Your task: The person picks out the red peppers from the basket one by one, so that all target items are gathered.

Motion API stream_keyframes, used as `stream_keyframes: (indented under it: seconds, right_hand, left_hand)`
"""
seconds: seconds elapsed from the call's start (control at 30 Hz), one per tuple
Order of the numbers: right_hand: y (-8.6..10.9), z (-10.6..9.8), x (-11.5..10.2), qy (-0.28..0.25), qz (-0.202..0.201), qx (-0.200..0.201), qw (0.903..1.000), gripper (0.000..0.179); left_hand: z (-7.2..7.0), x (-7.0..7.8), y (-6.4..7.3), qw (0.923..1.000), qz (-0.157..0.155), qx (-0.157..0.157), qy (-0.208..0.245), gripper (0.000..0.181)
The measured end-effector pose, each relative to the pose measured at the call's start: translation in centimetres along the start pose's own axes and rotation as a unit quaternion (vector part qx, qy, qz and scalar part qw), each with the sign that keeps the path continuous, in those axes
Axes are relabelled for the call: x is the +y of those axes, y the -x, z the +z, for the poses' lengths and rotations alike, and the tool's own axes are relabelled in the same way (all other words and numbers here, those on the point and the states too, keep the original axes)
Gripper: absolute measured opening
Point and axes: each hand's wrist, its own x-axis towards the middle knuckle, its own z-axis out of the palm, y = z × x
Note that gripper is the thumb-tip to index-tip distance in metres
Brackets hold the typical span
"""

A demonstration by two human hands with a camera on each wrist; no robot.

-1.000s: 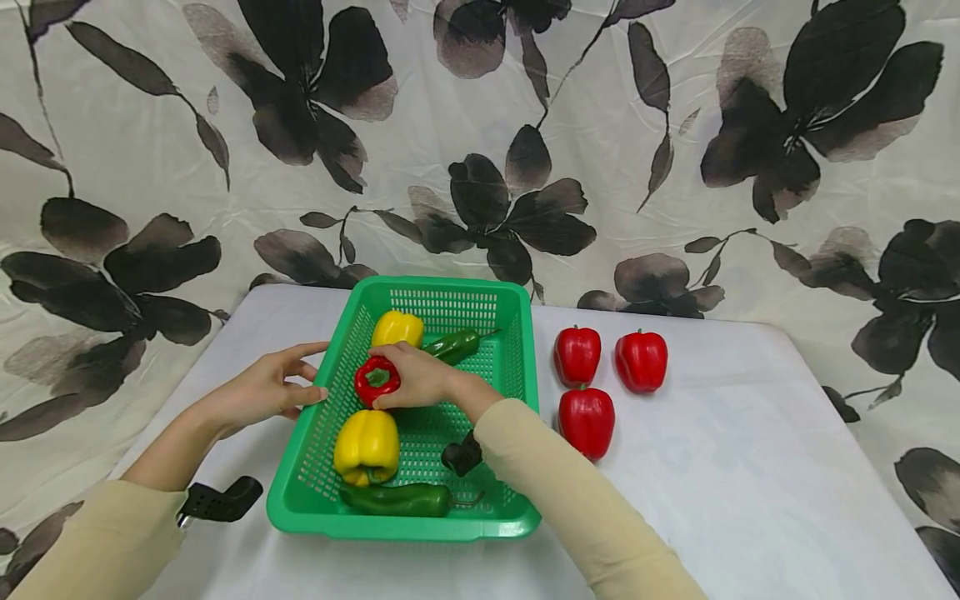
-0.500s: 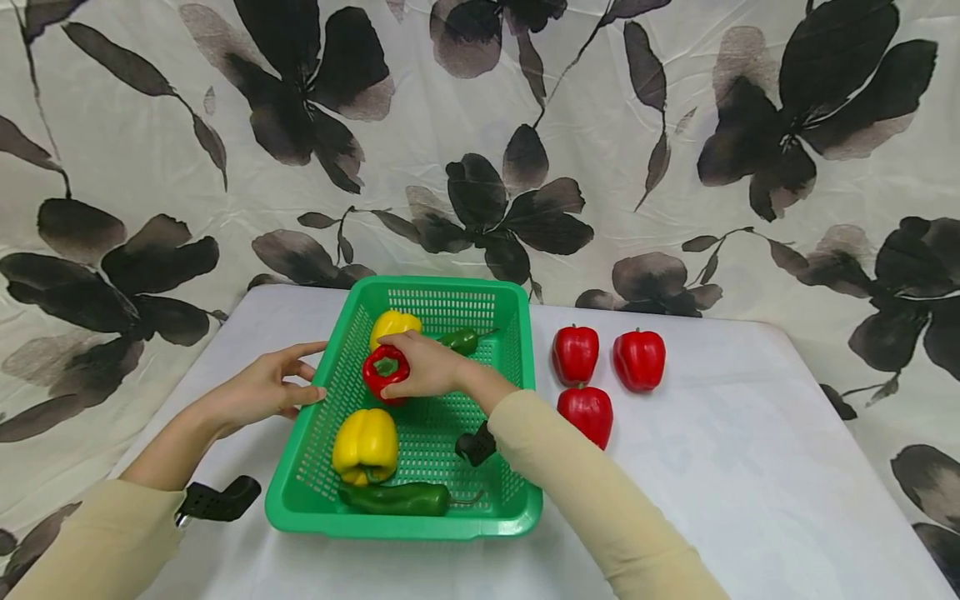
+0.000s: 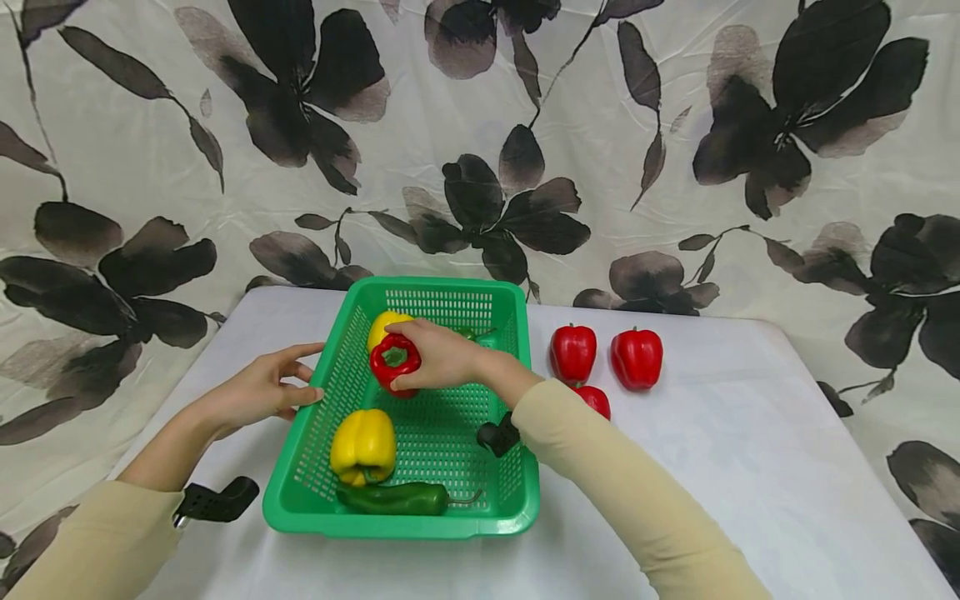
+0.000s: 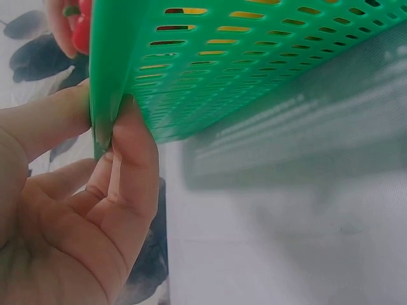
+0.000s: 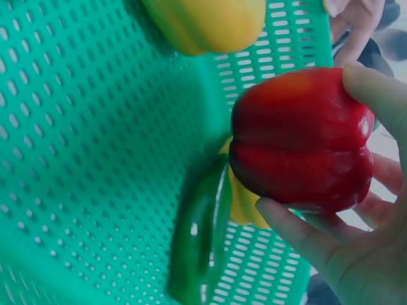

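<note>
My right hand (image 3: 448, 357) grips a red bell pepper (image 3: 384, 378) above the green basket (image 3: 405, 525), its stem end facing me. In the right wrist view, thumb and fingers wrap the red pepper (image 5: 299, 140), with a green chili pepper (image 5: 202, 235) below it. My left hand (image 3: 255, 385) pinches the basket's left rim, thumb on one side and fingers on the other in the left wrist view. One yellow bell pepper (image 3: 363, 446) lies near the basket's front. A second yellow bell pepper (image 3: 381, 325) at the back is partly covered by the right hand.
A long green chili pepper (image 3: 397, 498) lies along the basket's front wall; another at the back is mostly hidden by my hand. Three red bell peppers sit on the white table (image 3: 720, 433) to the right, the nearest red pepper (image 3: 596, 402) partly behind my sleeve.
My right hand has carried the red bell pepper up from between the yellow peppers and a little to the right. The left hand has stayed at the rim.
</note>
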Motion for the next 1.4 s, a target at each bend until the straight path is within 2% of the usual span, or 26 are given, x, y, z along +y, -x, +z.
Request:
stream_keyframes:
  seconds: [0.3,0.57,0.87,1.4]
  right_hand:
    - [1.6,-1.2,-0.4,0.006,-0.035,0.002,0.9994,0.074]
    - [3.1,-2.3,-0.4,-0.001,-0.046,0.001,0.9990,0.073]
    - [4.7,-3.6,0.0,0.013,-0.059,0.010,0.9981,0.073]
    - [8.1,-4.8,1.1,-0.018,-0.054,0.026,0.9981,0.072]
  left_hand:
    - [0.1,-0.1,0.0,1.0000,0.002,0.000,0.003,0.080]
    - [0.1,-0.1,0.1,1.0000,0.000,0.002,0.000,0.081]
    - [0.0,-0.1,0.1,1.0000,0.004,0.003,-0.006,0.081]
    - [0.1,0.1,0.4,0.9999,0.012,0.001,-0.004,0.080]
